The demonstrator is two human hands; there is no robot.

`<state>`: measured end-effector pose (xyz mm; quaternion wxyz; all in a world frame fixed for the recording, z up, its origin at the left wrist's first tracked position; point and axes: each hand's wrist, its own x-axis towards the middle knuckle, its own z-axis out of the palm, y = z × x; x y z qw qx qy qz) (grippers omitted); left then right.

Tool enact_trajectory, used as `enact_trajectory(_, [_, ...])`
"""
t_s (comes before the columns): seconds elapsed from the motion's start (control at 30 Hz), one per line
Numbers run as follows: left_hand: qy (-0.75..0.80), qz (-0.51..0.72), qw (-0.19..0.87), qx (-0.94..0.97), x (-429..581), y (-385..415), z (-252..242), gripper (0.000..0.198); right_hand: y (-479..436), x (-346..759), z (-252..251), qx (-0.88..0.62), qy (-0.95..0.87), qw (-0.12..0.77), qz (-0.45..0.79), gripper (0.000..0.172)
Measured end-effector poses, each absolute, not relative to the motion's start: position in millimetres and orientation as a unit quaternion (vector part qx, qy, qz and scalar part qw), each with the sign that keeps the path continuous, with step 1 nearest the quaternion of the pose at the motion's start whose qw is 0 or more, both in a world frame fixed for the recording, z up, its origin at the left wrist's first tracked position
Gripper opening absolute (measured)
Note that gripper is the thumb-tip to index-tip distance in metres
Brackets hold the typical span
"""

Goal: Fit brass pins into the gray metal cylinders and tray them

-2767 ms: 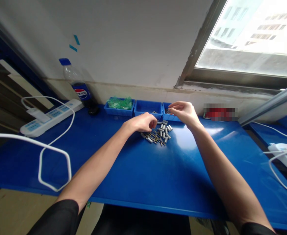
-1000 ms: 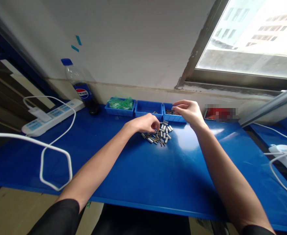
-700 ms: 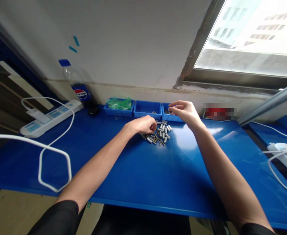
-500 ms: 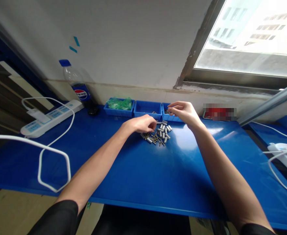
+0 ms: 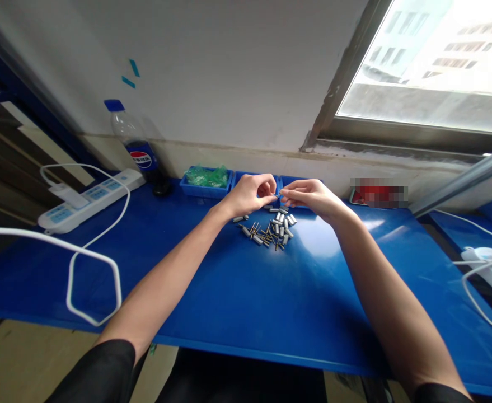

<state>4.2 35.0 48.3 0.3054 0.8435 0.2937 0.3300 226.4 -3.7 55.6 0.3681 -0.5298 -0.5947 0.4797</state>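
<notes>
My left hand and my right hand meet fingertip to fingertip above a pile of small metal cylinders and thin pins on the blue table. Each hand is pinched shut on a tiny part that I cannot name; the pieces touch between the fingertips. Behind the hands stand three small blue bins: the left bin holds green bagged pieces, the middle bin and the right bin are largely hidden by my hands.
A cola bottle stands at the wall, left of the bins. A white power strip with a looping white cable lies at the left. Another white strip with cables sits at the right edge. A window is above right.
My left hand rose from the pile toward the middle bin, and my right hand came left from the right bin; their fingertips now meet. A few loose parts lie where the left hand was.
</notes>
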Motion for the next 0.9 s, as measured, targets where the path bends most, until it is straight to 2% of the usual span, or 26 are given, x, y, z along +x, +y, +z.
enact_trajectory(0.27, [0.304,0.271,0.311,0.859,2.9,34.7,52.2,0.011,-3.0,226.0,52.7,-0.522,-0.585,0.387,0.486,0.038])
enact_trajectory(0.4, [0.325,0.127,0.296,0.889,-8.2,38.2,56.2,0.014,-0.8,231.2,55.0,-0.561,-0.587,0.404,0.421,0.033])
enact_trajectory(0.53, [0.328,-0.064,0.267,0.904,-17.1,37.1,60.0,0.043,0.7,239.3,57.7,-0.598,-0.593,0.433,0.321,0.031])
enact_trajectory(0.63, [0.342,-0.125,0.241,0.9,-14.7,33.2,58.8,0.058,0.5,241.3,58.2,-0.604,-0.589,0.435,0.314,0.034])
enact_trajectory(0.9, [0.339,-0.086,0.205,0.914,-0.3,30.2,47.3,0.032,-0.3,234.4,54.6,-0.583,-0.602,0.427,0.34,0.032])
